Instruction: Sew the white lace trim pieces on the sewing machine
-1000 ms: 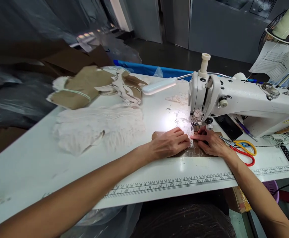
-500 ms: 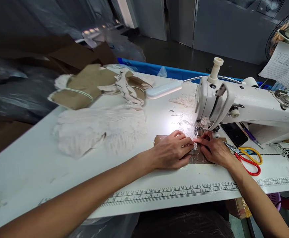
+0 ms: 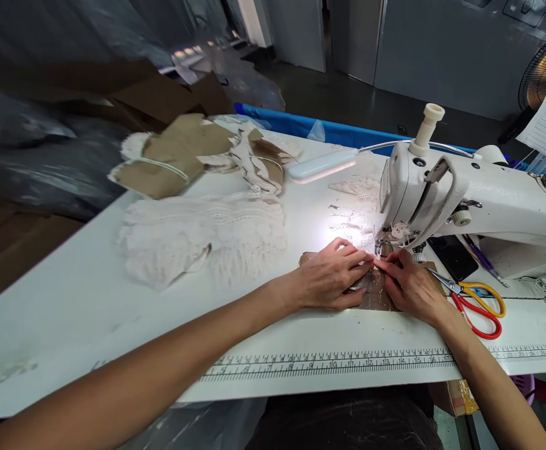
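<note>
My left hand (image 3: pixel 331 278) lies on a brown fabric piece (image 3: pixel 370 294) in front of the needle of a white sewing machine (image 3: pixel 470 194). Its fingers are close together and press the fabric and a strip of white lace down flat. My right hand (image 3: pixel 411 287) rests on the right side of the same piece, fingertips meeting the left hand's just before the presser foot (image 3: pixel 384 249). Both hands hold the work flat; the lace under the fingers is mostly hidden.
Red and yellow scissors (image 3: pixel 476 300) lie right of my right hand. A heap of white lace (image 3: pixel 202 237) and brown fabric pieces (image 3: pixel 179 156) sit at the left on the white table (image 3: pixel 66 312). A lamp (image 3: pixel 322 165) lights the needle area. A printed ruler (image 3: pixel 329 362) runs along the front edge.
The view has shifted, so the machine sits further right and lower. My fingertips have closed in toward each other right before the presser foot; the lace strip is more covered.
</note>
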A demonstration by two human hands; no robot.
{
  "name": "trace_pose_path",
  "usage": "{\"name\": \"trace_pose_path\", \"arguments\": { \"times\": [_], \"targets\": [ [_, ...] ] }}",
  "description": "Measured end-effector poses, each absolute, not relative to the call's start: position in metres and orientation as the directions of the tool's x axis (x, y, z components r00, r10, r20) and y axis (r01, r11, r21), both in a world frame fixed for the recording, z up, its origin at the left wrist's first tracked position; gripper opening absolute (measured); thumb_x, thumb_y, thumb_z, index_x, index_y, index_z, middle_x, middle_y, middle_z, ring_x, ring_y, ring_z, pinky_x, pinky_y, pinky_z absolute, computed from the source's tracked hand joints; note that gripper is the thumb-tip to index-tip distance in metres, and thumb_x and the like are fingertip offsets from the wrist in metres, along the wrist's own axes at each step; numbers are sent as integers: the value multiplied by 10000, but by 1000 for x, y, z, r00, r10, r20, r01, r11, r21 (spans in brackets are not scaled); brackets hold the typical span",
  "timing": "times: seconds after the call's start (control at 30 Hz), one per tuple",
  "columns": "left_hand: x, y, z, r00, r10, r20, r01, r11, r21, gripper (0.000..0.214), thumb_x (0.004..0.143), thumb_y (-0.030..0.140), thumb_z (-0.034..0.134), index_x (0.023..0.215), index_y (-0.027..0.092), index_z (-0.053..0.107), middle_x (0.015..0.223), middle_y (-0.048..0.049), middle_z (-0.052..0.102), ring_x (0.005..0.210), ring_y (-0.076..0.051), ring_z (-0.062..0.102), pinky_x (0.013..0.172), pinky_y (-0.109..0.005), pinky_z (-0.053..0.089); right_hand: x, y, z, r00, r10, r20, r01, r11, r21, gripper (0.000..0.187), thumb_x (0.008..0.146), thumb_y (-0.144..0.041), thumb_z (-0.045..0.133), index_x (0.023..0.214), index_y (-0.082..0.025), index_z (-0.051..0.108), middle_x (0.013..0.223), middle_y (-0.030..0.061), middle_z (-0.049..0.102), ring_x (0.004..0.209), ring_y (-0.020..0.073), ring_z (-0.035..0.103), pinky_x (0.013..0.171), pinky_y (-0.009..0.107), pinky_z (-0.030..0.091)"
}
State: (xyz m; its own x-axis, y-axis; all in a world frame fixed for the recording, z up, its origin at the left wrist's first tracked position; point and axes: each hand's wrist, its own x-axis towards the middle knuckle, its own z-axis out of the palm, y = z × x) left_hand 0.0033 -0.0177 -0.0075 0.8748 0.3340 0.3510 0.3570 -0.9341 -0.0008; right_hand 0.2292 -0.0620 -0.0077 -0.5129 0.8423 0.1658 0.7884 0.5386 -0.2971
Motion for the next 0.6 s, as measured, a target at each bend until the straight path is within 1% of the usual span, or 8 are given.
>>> {"name": "trace_pose_path", "arguments": {
  "times": [0.13,0.27,0.43,0.6],
  "targets": [
    [3,-14,-9,873,355,335,369,-929,23,320,922,346,455,1122,144,601,1135,-116,657,844,-230,597,859,-444,450,228,-63,-6,-514,841,168,801,541,-256,373,945,-208,471,1283,-226,626,1074,122,617,906,232,624,840,379,562],
    [3,-13,-11,869,377,320,387,-921,37,349,919,370,462,1129,130,605,1154,-125,650,875,-239,594,876,-452,446,226,-63,-8,-520,835,179,799,550,-244,376,940,-203,469,1285,-197,620,1081,136,613,906,235,625,847,386,557],
    [4,-11,-8,862,413,293,419,-907,46,351,896,372,492,1120,137,624,1181,-123,641,909,-246,593,897,-450,433,225,-63,-13,-489,854,177,805,520,-285,369,947,-199,462,1290,-211,597,1113,145,603,930,246,621,866,413,550],
    [6,-10,-4,852,434,294,444,-895,37,392,894,411,488,1121,122,625,1180,-126,643,888,-240,588,876,-438,435,224,-62,-9,-492,850,188,777,526,-345,355,964,-202,433,1280,-201,595,1129,145,601,988,252,618,899,421,541]
  ]
}}
